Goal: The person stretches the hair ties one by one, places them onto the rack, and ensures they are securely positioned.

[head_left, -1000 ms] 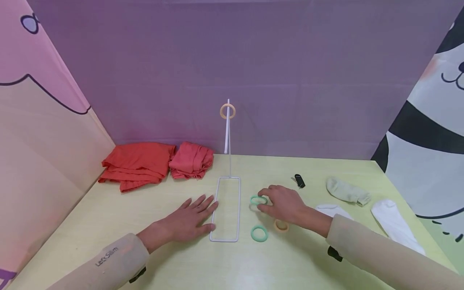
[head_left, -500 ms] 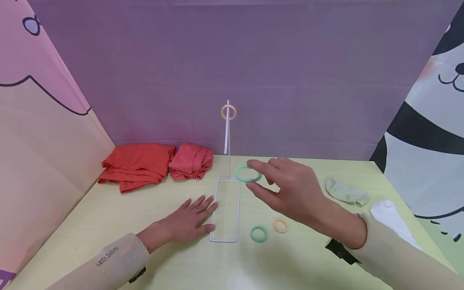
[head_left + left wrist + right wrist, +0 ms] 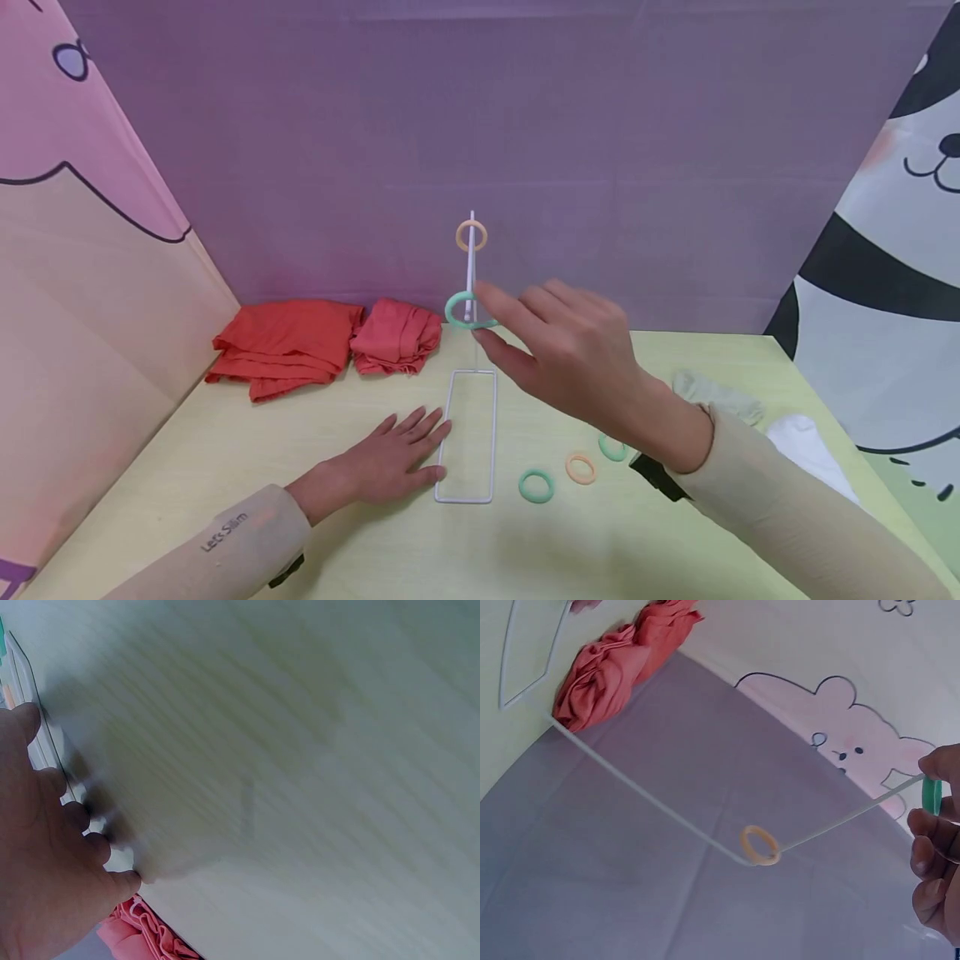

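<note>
A thin white wire stand [image 3: 493, 433] has an upright and an arm pointing towards me. Near the arm's back end hangs a peach ring [image 3: 458, 236]. My right hand [image 3: 581, 358] pinches a green ring [image 3: 931, 795] between thumb and index finger at the arm's front tip. In the head view the tip appears inside this ring; whether it passes through I cannot tell. My left hand [image 3: 390, 458] lies flat with fingers spread, its fingertips and thumb at the left side of the stand's base.
Right of the base lie a green ring [image 3: 536, 500], a peach ring [image 3: 581, 482] and another green ring [image 3: 615, 458]. Two red cloths [image 3: 285, 342] sit at the back left. A greyish sock [image 3: 712, 392] and a white sock [image 3: 806, 450] lie at the right, partly behind my right arm.
My right hand has picked the green ring up from the table and carried it up and left to the arm's tip. The left hand has stayed at the base.
</note>
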### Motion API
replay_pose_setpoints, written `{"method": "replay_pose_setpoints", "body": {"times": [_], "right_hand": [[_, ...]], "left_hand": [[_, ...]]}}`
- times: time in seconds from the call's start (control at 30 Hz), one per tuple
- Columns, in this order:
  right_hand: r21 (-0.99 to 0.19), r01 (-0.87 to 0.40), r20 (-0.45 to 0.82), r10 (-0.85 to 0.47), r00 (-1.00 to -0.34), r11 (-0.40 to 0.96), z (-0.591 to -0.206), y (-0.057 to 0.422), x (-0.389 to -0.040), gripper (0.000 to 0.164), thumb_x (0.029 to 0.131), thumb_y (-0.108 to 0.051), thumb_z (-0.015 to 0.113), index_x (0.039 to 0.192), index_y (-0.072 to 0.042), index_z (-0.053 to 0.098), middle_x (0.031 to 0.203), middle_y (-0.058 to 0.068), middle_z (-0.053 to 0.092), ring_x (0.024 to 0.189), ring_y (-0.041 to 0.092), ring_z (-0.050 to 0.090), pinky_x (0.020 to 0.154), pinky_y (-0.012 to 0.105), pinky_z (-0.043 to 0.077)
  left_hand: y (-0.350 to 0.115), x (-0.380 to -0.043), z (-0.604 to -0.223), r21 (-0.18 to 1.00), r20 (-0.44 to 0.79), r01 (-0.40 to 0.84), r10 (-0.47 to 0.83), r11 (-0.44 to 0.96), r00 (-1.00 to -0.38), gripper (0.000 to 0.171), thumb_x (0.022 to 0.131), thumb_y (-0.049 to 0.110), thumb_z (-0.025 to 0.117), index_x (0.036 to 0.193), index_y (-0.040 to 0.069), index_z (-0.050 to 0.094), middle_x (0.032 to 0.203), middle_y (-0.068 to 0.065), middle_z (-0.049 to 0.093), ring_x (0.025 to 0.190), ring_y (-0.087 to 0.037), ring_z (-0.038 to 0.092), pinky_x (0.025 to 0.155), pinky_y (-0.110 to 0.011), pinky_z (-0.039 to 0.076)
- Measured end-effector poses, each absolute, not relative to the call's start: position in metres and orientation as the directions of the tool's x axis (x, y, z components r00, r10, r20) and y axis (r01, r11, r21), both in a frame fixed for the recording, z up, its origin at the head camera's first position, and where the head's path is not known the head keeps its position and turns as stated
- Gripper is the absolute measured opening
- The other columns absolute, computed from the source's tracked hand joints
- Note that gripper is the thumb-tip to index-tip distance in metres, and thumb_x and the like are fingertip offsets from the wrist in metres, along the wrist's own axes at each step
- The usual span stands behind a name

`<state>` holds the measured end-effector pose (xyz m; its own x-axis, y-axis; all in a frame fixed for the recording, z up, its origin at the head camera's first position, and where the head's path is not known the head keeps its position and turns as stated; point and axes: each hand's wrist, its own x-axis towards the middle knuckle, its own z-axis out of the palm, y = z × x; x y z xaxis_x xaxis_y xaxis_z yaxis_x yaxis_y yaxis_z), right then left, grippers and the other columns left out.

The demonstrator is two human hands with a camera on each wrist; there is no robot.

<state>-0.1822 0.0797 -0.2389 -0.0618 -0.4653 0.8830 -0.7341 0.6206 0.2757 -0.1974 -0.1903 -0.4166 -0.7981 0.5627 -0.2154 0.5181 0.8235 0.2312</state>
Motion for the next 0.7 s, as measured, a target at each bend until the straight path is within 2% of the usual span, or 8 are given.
{"method": "replay_pose_setpoints", "body": {"times": [0.2, 0.43, 0.7], "right_hand": [[0.303, -0.703, 0.882, -0.469, -0.049, 0.643, -0.245, 0.076, -0.212, 0.028, 0.089, -0.023, 0.073, 0.115, -0.015, 0.072, 0.061, 0.000, 0.058, 0.053, 0.016, 0.052, 0.041, 0.026, 0.034], [0.285, -0.665, 0.891, -0.446, -0.081, 0.690, -0.250, 0.074, -0.249, 0.027, 0.090, -0.024, 0.072, 0.116, -0.015, 0.073, 0.057, 0.001, 0.054, 0.048, 0.017, 0.047, 0.039, 0.028, 0.029], [0.266, -0.632, 0.893, -0.433, -0.124, 0.728, -0.252, 0.068, -0.278, 0.027, 0.091, -0.024, 0.070, 0.117, -0.016, 0.073, 0.063, 0.001, 0.063, 0.054, 0.019, 0.058, 0.039, 0.030, 0.037]], "left_hand": [[-0.191, -0.199, -0.420, 0.230, -0.213, 0.521, 0.565, 0.822, -0.797, 0.074, 0.102, 0.058, 0.041, 0.161, 0.018, 0.021, 0.170, -0.007, 0.015, 0.157, -0.035, 0.009, 0.122, -0.065, 0.014], [-0.191, -0.199, -0.419, 0.238, -0.210, 0.522, 0.568, 0.819, -0.796, 0.074, 0.103, 0.058, 0.039, 0.161, 0.018, 0.021, 0.170, -0.007, 0.015, 0.157, -0.035, 0.008, 0.122, -0.065, 0.013], [-0.191, -0.199, -0.417, 0.236, -0.214, 0.513, 0.559, 0.825, -0.801, 0.074, 0.102, 0.059, 0.040, 0.161, 0.018, 0.022, 0.170, -0.007, 0.015, 0.157, -0.035, 0.009, 0.122, -0.064, 0.014]]}}
